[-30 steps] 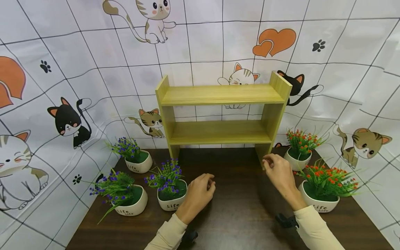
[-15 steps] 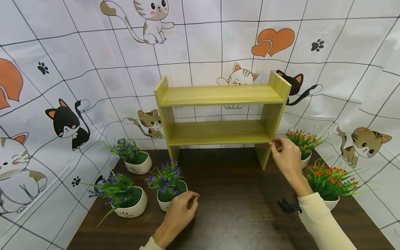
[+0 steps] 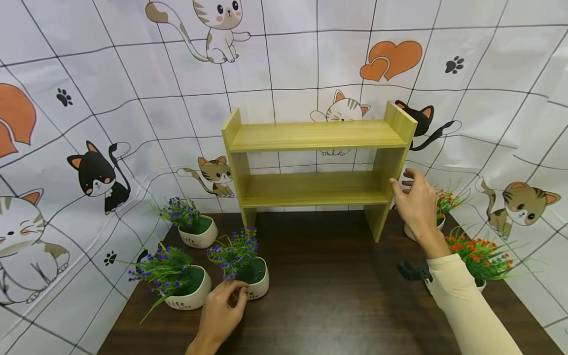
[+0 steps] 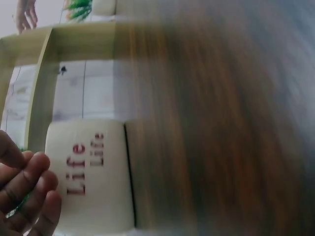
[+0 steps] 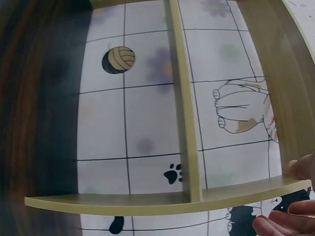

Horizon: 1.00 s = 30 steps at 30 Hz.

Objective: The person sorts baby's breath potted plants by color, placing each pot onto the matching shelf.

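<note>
Beside the wooden shelf (image 3: pixel 310 186) on the dark surface (image 3: pixel 328 296), the right hand (image 3: pixel 416 202) has a wide grip, thumb and fingers parted; the left hand (image 3: pixel 220 309), grip narrower, loosely curved, is before a purple-flowered pot (image 3: pixel 261 287).

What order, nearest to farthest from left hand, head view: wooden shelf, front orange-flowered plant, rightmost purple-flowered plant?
1. Rightmost purple-flowered plant, beside the left hand
2. Wooden shelf, back centre
3. Front orange-flowered plant, right side
</note>
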Each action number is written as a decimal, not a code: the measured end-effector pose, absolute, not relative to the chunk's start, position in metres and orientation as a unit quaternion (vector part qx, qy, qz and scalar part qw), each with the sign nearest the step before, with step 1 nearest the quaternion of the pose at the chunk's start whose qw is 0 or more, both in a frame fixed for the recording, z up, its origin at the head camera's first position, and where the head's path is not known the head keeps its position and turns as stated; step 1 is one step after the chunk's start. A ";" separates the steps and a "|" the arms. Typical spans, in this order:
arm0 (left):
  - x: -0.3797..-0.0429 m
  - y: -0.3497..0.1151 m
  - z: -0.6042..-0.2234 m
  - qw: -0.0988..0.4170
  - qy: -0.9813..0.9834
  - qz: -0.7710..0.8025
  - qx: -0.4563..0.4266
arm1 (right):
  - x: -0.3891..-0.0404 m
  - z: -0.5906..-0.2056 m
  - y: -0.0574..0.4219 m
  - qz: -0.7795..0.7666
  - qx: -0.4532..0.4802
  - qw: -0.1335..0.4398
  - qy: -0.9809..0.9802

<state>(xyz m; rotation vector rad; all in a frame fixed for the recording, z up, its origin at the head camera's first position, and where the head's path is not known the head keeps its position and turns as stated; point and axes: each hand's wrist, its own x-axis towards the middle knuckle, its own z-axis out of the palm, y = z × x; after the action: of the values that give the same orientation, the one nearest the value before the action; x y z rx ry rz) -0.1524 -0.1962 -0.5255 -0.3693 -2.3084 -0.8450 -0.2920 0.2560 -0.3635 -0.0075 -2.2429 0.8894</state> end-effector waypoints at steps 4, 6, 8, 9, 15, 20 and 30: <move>-0.150 -0.209 -0.524 0.308 -0.893 -0.316 -0.089 | -0.294 -0.356 0.258 0.353 -0.003 0.334 -0.874; -0.150 -0.213 -0.520 0.291 -0.900 -0.319 -0.064 | -0.295 -0.354 0.259 0.356 -0.004 0.331 -0.874; -0.150 -0.216 -0.517 0.270 -0.905 -0.326 -0.041 | -0.296 -0.352 0.260 0.358 -0.002 0.332 -0.872; -0.151 -0.218 -0.515 0.259 -0.907 -0.330 -0.034 | -0.297 -0.351 0.260 0.360 0.001 0.332 -0.872; -0.160 -0.224 -0.508 0.160 -0.919 -0.359 -0.020 | -0.301 -0.350 0.259 0.353 0.016 0.326 -0.877; -0.170 -0.229 -0.508 0.061 -0.917 -0.395 -0.015 | -0.307 -0.349 0.258 0.339 0.024 0.327 -0.882; -0.184 -0.234 -0.521 -0.001 -0.876 -0.482 -0.031 | -0.314 -0.354 0.255 0.290 0.031 0.393 -0.872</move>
<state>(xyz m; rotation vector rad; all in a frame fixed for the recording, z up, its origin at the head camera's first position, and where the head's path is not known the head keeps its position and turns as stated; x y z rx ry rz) -0.1841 -0.2337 -0.5210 -0.0982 -2.7521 -1.5141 -0.3144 0.2547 -0.3536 0.0782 -2.2133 0.7359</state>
